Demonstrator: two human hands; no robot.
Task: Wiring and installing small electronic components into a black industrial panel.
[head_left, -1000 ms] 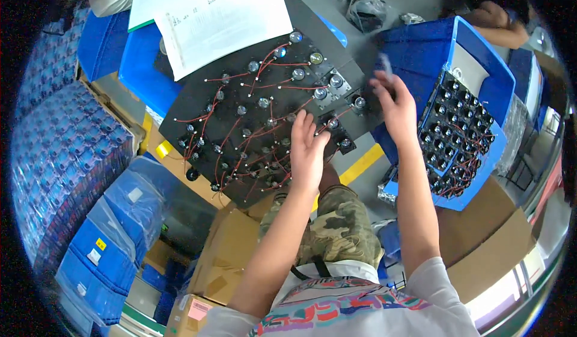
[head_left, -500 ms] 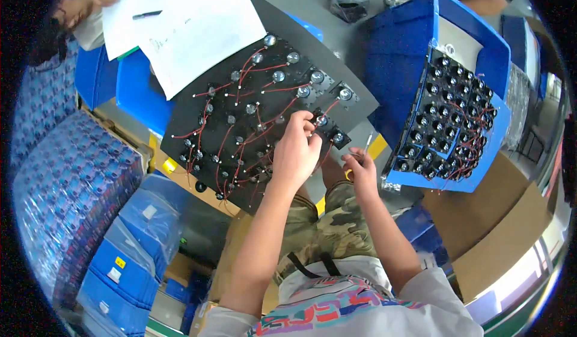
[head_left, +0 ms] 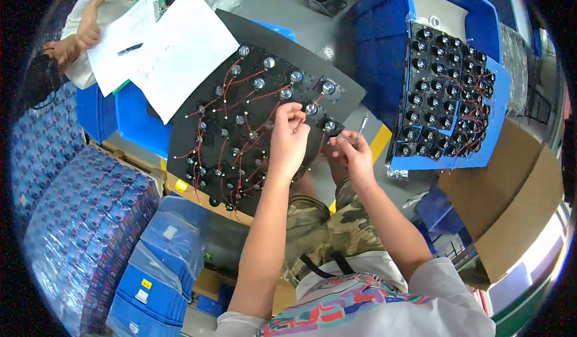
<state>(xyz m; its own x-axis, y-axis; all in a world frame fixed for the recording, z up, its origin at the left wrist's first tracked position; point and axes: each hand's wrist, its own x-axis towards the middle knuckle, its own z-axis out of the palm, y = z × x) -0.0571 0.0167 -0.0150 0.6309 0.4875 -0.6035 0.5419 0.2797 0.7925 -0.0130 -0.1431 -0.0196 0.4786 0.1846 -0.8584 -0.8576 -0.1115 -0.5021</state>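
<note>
In the head view, the left hand (head_left: 290, 138) is over the black board (head_left: 291, 47), its fingers curled and the thumb close to the fingertips, though whether they pinch anything cannot be told. The right hand (head_left: 356, 155), just off the board's right edge, pinches a thin pen-like tool (head_left: 363, 124) between thumb and fingers, its tip pointing up and away, beside a lens module (head_left: 329, 126) on the board; a blue bin (head_left: 378, 57) stands to the right.

White patterned shirt (head_left: 384, 315), camouflage shorts (head_left: 315, 235)
</note>
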